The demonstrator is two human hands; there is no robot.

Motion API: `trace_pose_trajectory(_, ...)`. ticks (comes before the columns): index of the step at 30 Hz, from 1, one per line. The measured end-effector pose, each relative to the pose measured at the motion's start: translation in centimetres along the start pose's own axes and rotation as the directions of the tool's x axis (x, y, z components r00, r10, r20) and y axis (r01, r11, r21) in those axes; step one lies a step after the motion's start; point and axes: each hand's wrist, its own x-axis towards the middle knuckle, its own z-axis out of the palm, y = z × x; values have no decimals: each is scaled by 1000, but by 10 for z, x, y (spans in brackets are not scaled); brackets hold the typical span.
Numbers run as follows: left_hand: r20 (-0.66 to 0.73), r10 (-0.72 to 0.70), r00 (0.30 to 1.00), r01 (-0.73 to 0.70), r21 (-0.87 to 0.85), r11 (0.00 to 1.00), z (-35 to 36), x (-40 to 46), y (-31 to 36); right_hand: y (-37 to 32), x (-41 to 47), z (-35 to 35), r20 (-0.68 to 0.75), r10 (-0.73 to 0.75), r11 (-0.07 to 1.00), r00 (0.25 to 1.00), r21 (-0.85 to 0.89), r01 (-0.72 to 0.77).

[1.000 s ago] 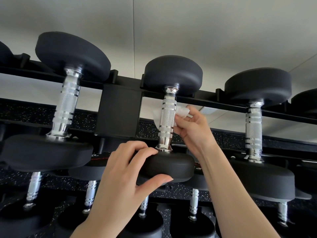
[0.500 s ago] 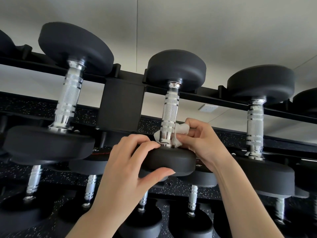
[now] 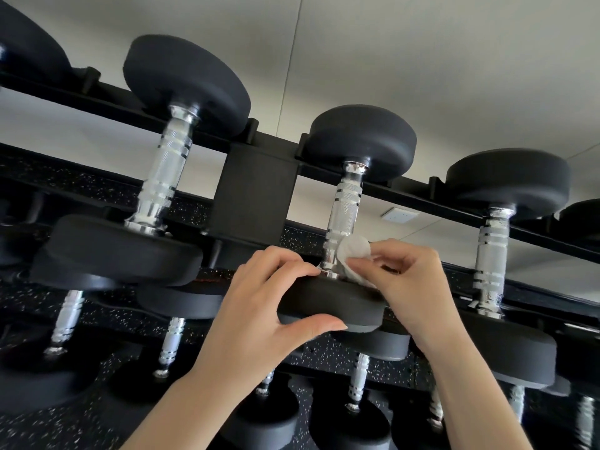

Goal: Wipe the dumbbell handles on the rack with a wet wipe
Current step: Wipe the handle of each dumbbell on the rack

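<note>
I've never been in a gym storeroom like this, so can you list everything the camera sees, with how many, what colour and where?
Top-row dumbbells: three in full view, black heads with silver handles, at left, middle and right; parts of more at both edges.
Lower-row dumbbells: several, same colours, partly hidden below; exact count unclear.
Rack: one, black, rails running across with a wide block between the left and middle dumbbells.
Wet wipe: one, white, bunched against the lower end of the middle handle.
Wall: pale, behind the rack, with a small white plate.
Speckled black surface: behind the lower rows.
Left hand: grips the middle dumbbell's near head.
Right hand: pinches the wipe.
</note>
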Motion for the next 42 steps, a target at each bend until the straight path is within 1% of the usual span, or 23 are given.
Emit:
trace_pose_trajectory(2, -10, -8, 1000, 8, -29, 1000, -1, 0, -2, -7, 1, 7, 29, -96, 981, 995, -166, 99)
trace_pose_trajectory(4, -19, -20, 1000, 19, -50, 999, -1, 0, -5, -13, 4, 13, 60, -135, 947, 989, -286, 147)
trace_pose_trajectory(6, -16, -33, 999, 31, -73, 997, -2, -1, -6, -19, 8, 15, 106, -132, 907, 986, -388, 163)
trace_pose_trajectory(11, 6, -44, 999, 44, -110, 993, -4, 0, -8, -32, 15, 19, 217, -109, 760, 970, -611, 222)
trace_pose_trajectory(15, 31, -52, 998, 55, -126, 990, -6, 2, -11, -43, 20, 27, 285, -58, 594, 957, -761, 263)
trace_pose_trajectory(20, 32, -39, 999, 43, -145, 988, -6, 1, -16, -50, 24, 30, 329, 37, 572, 944, -782, 250)
trace_pose_trajectory(24, -7, -53, 999, 51, -172, 984, -2, 0, -19, -54, 25, 36, 313, 49, 515, 948, -822, 245)
trace_pose_trajectory(27, -16, -51, 999, 47, -177, 983, -1, 2, -20, -54, 28, 39, 300, 12, 439, 954, -859, 265)
trace_pose_trajectory(32, 6, -52, 999, 52, -164, 985, -3, 3, -20, -59, 37, 45, 337, -61, 310, 940, -888, 338)
trace_pose_trajectory(38, 4, -42, 999, 43, -155, 987, -3, 3, -21, -62, 46, 48, 353, -131, 169, 926, -913, 372)
trace_pose_trajectory(40, 5, -38, 999, 38, -148, 988, -3, 3, -21, -63, 50, 48, 348, -159, 130, 924, -920, 369)
trace_pose_trajectory(42, 11, -36, 999, 37, -140, 989, -4, 3, -21, -66, 58, 46, 323, -209, 122, 923, -928, 352)
